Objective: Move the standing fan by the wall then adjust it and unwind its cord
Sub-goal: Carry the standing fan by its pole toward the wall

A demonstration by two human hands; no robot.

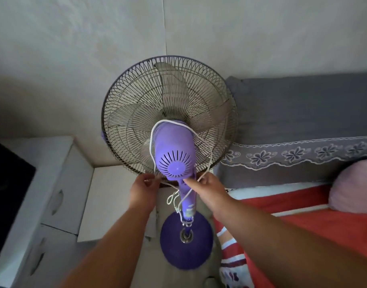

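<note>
Head view, looking down on a purple standing fan (174, 154) set close to the wall (74, 59), its grille facing the wall and the motor housing toward the person. Left of the fan stands a white cabinet (59, 177). Just left of the fan's neck, the left hand (144, 187) has curled fingers pinching a strand of the white cord (207, 150). The cord loops over the top of the motor housing and runs down both sides; a slack tangle hangs against the pole, above the round base (185, 240). Just right of the neck, the right hand (207, 188) grips the other strand, forefinger extended toward the neck. Right of the fan lies a bed (303, 215). Judgement: unwinding is under way. The loop lies above and ahead of both hands, equally near to each, and the pole's long axis runs upright, so the loop must be lifted up and over the housing.
</note>
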